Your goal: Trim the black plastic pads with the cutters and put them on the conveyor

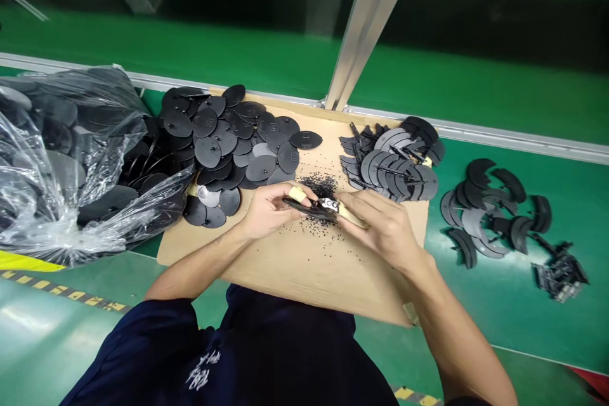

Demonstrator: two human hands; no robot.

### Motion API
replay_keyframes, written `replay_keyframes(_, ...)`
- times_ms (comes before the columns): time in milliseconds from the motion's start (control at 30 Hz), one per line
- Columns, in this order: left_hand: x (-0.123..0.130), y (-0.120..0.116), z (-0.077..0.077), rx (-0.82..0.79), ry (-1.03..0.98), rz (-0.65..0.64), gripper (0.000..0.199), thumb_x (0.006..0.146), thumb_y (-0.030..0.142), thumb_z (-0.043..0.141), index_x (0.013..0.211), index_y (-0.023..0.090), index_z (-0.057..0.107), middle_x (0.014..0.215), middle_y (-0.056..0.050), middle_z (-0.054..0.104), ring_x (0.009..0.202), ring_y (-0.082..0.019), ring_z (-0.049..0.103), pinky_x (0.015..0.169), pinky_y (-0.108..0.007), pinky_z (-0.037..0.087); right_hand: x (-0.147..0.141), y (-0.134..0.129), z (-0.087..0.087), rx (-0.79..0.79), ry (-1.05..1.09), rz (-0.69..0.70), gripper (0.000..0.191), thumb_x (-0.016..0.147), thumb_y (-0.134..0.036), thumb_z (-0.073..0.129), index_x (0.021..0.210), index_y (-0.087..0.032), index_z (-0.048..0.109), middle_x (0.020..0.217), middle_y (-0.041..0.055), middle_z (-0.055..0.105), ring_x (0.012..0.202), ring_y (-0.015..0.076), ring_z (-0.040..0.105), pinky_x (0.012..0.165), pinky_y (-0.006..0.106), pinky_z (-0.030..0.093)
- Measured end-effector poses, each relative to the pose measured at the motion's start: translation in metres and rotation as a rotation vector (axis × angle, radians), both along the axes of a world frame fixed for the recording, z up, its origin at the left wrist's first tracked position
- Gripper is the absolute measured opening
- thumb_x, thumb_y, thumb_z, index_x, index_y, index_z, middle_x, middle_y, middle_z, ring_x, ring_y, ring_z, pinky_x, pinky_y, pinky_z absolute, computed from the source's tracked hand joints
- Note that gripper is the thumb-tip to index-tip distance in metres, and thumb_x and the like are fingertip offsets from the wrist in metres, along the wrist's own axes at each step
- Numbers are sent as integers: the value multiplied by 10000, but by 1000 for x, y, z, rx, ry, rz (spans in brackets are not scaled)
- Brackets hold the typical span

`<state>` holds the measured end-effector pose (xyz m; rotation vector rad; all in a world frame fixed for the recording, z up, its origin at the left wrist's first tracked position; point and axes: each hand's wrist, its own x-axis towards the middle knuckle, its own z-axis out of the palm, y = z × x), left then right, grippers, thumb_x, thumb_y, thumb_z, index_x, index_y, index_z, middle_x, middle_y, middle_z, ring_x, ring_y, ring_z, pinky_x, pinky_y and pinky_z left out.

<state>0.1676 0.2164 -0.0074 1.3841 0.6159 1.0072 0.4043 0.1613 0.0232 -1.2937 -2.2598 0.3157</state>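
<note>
My left hand (273,208) pinches a thin black plastic disc (309,208), seen nearly edge-on above the cardboard sheet (285,266). My right hand (380,222) is closed around a small tool with a pale metallic head (329,204), which meets the disc's right side. It looks like nippers, but the fingers hide most of it. Yellowish covers wrap some fingertips on both hands. Under and around the hands lies a heap of tiny black bits (321,185), scattered over the cardboard.
Many black oval discs (228,139) pile up at back left, beside a clear plastic bag (71,165) full of discs. Toward the right are stacked curved black parts (394,162), more loose curved pieces (485,209) and small black parts (561,271). A metal post (371,25) rises behind.
</note>
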Motion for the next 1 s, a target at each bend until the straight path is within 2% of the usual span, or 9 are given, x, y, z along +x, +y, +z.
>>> replay_keyframes(67,0,0,7,172,125,-3,30,867,171,745,898,173,743,1015,-71,779,947,-156,738,866,-298,611,1,-1,5,37,-133,-38,295,1018,-303,550,1248,-149,652,1019,96,739,870,203,640,740,336,505)
replay_keyframes(267,-4,1,18,599,391,-12,211,891,34,580,967,173,720,1077,-78,767,993,-155,716,863,-312,586,5,-8,25,71,-351,-83,240,992,-243,559,1191,-163,667,1007,94,743,846,215,594,680,334,402)
replay_keyframes(500,3,-12,19,547,339,55,146,918,108,615,969,172,736,1040,-90,739,958,-161,707,860,-294,573,-11,-20,7,68,228,-119,244,941,-276,627,1176,-210,613,979,71,719,854,214,645,736,351,504)
replay_keyframes(600,4,-19,19,442,305,0,151,901,227,717,1042,180,740,1058,-105,744,1004,-200,713,920,-334,569,-21,-24,2,203,208,-112,218,926,-188,602,1142,-206,614,891,55,713,780,201,628,686,335,470)
replay_keyframes(667,1,-18,21,315,252,-90,405,864,393,780,1203,186,701,1148,-133,740,1085,-236,710,965,-356,561,-21,-26,3,280,173,-96,205,926,-161,586,1126,-198,611,873,52,710,755,189,616,661,324,440)
replay_keyframes(733,-3,-12,26,187,203,-198,547,920,535,672,1337,184,632,1215,-158,729,1145,-247,705,989,-355,553,-19,-27,5,357,139,-74,179,934,-143,567,1099,-197,609,852,45,707,731,178,598,648,318,410)
replay_keyframes(800,-4,-1,36,144,250,-288,474,998,516,553,1315,178,652,1198,-150,743,1131,-230,715,978,-330,552,-16,-26,8,441,98,-62,163,940,-119,552,1073,-193,610,836,40,706,712,170,576,639,318,380)
replay_keyframes(900,4,21,60,295,488,-402,236,971,326,636,1113,179,753,1081,-103,775,1001,-204,739,901,-284,554,-14,-22,10,519,43,-63,158,946,-114,552,1074,-181,615,857,53,709,719,172,559,637,325,359)
replay_keyframes(1000,14,57,85,539,673,-495,138,910,188,669,997,189,776,995,-71,779,913,-190,734,843,-271,541,-8,-22,8,466,15,-105,189,952,-156,553,1127,-181,620,907,74,703,780,193,580,659,331,377)
